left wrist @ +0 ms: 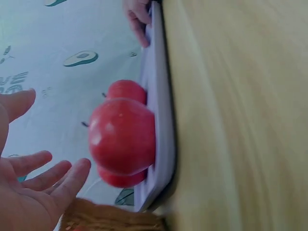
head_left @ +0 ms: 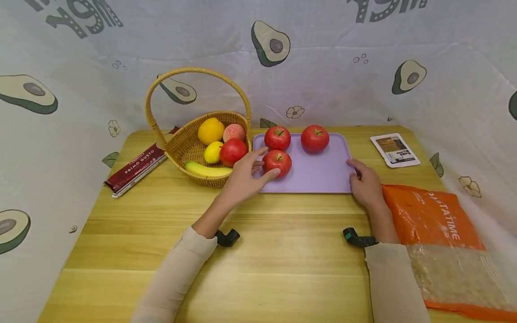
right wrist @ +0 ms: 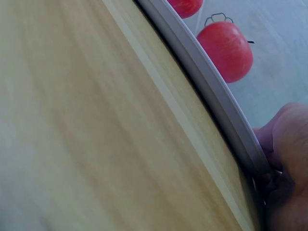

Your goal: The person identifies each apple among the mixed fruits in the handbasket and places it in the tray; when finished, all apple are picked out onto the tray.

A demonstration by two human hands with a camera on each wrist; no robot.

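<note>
Three red apples stand on a lilac tray point(head_left: 323, 172): a front-left apple point(head_left: 278, 164), a back-left apple point(head_left: 278, 137) and one farther right point(head_left: 315, 139). My left hand point(head_left: 244, 176) is beside the front-left apple, thumb and fingers spread. In the left wrist view a gap shows between the left hand point(left wrist: 36, 187) and the nearest apple point(left wrist: 122, 137). At the tray's right edge, my right hand point(head_left: 366, 185) grips the rim. The right wrist view shows the right hand point(right wrist: 291, 159) around the tray's corner, with part of its fingers hidden.
Left of the tray stands a wicker basket point(head_left: 183, 144) with a tall handle, holding a banana point(head_left: 210, 170) and several round fruits. A dark red spaghetti pack point(head_left: 135, 169) lies partly behind it. On the right are a white packet point(head_left: 395, 150) and an orange pasta bag point(head_left: 440, 220).
</note>
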